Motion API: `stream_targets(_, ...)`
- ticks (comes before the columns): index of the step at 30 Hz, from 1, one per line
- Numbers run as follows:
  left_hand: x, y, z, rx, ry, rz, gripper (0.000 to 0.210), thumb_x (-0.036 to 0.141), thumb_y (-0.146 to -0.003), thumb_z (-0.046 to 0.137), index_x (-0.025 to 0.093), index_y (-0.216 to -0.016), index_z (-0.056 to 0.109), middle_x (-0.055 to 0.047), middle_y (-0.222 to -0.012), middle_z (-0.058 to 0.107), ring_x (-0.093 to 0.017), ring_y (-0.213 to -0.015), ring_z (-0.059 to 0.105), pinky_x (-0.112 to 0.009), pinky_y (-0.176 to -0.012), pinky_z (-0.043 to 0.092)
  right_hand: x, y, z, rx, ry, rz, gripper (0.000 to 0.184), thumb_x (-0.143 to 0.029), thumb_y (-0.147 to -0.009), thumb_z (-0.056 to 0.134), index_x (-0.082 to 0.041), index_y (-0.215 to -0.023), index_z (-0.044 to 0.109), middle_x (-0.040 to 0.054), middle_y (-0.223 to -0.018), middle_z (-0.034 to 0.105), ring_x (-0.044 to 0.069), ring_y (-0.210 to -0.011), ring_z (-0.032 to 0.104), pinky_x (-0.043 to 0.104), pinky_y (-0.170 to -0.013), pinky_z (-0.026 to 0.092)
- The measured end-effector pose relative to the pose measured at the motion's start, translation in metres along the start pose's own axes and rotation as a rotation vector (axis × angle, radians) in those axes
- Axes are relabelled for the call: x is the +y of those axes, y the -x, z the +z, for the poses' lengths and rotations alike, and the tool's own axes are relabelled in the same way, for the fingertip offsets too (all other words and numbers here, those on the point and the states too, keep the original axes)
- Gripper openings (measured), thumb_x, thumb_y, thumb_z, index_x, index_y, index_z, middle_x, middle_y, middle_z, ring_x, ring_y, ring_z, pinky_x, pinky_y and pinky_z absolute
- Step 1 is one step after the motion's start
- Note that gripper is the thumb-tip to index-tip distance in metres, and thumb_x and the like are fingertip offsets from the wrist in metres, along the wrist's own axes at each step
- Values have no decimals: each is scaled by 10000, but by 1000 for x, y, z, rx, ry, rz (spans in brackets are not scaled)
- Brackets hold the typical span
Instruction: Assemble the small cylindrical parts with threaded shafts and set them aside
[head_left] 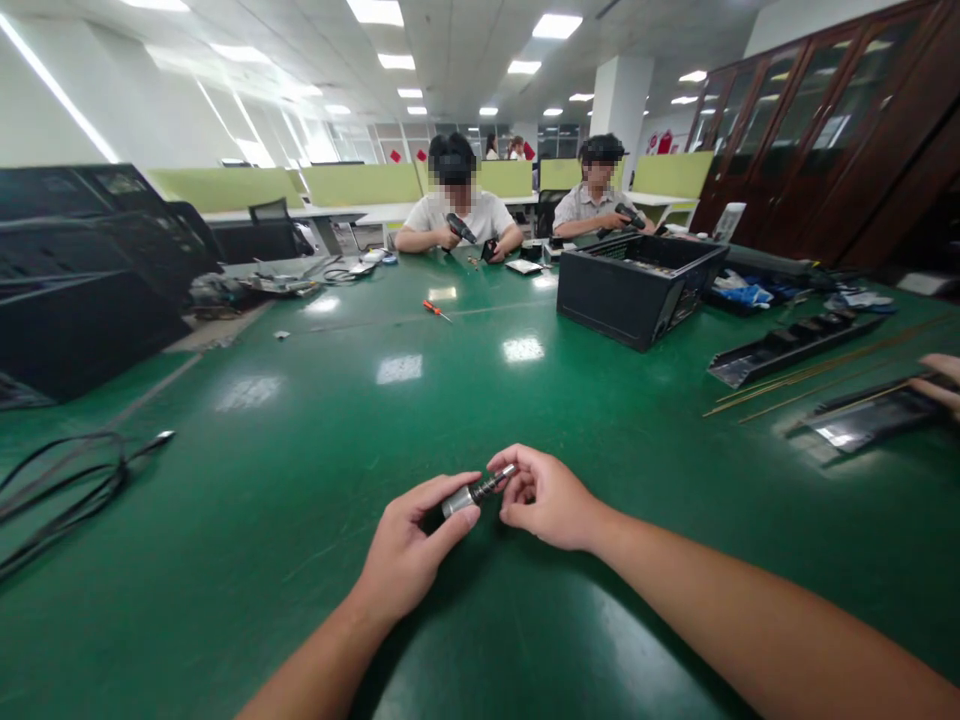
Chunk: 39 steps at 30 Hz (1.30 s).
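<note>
One metal coil-shafted part (pixel 486 487), likely stiff and slick, is above the table (pixel 322 420), best held by the barrel (pixel 454 502) your left hand (pixel 407 553) pinches, while your right hand (pixel 553 501) curls at its tip, grip unclear.

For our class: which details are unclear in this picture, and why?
In the head view:
1. Metal part: one side is covered by the left hand.
2. Black case: most of its inside is hidden by its walls.
3. Black cable: cut off by the left edge.
4. Co-worker's hand: cut off by the right edge.
5. Pale scrap: too small to identify.
</note>
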<state>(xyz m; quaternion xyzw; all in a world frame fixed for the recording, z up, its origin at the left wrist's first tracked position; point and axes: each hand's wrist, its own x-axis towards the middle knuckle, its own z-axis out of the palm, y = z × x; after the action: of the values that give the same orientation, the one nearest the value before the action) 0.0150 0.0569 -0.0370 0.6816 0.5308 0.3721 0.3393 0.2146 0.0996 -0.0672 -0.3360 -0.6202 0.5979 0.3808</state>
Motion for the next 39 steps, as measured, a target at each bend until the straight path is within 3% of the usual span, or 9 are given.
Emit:
stream_targets(4, 2, 1, 4, 10, 70, -56, 508, 368, -799, 704, 208, -1263, 574, -30, -915, 713, -194, -827, 662, -307, -801, 481, -3, 2, 1, 6, 41, -16, 437, -48, -656, 666, -179, -1064, 581, -14, -880, 605, 84, -648, 554, 226, -621, 447)
stream_targets(6, 4, 0, 7, -3, 98, -69, 527, 340, -775, 724, 195, -1247, 537, -15, -865, 700, -190, -804, 664, -303, -788, 482, -4, 3, 1, 10, 54, -27, 409, -66, -666, 680, -178, -1049, 590, -3, -892, 612, 100, -684, 569, 237, -646, 461)
stream_targets(12, 3, -2, 8, -25, 86, -92, 310, 344, -752, 740, 184, -999, 641, -40, -921, 707, -203, -833, 662, -311, -777, 487, -6, 5, 2, 0, 155, -3, 286, -103, -701, 686, -177, -973, 638, 6, -839, 650, 113, -653, 560, 246, -648, 462)
stream_targets(22, 6, -2, 9, -28, 55, -71, 278, 323, -748, 735, 190, -984, 671, -30, -911, 708, -203, -841, 653, -315, -777, 481, -8, 6, 3, -9, 185, -40, 229, -118, -725, 656, -165, -949, 643, 13, -837, 660, 129, -678, 586, 260, -664, 472)
stream_targets(29, 5, -3, 8, -10, 69, -89, 316, 327, -738, 750, 185, -1008, 666, -33, -928, 712, -200, -844, 654, -312, -781, 490, -6, 7, 3, 50, 90, -71, 434, -95, -700, 669, -199, -1107, 562, 3, -905, 627, 141, -791, 610, 260, -724, 482)
stream_targets(39, 5, -2, 8, 16, 91, -95, 320, 349, -733, 747, 183, -997, 673, -38, -909, 719, -205, -823, 669, -315, -775, 512, -10, 7, 0, 24, 148, -27, 199, -167, -727, 699, -174, -921, 654, 9, -824, 645, 127, -676, 560, 263, -677, 470)
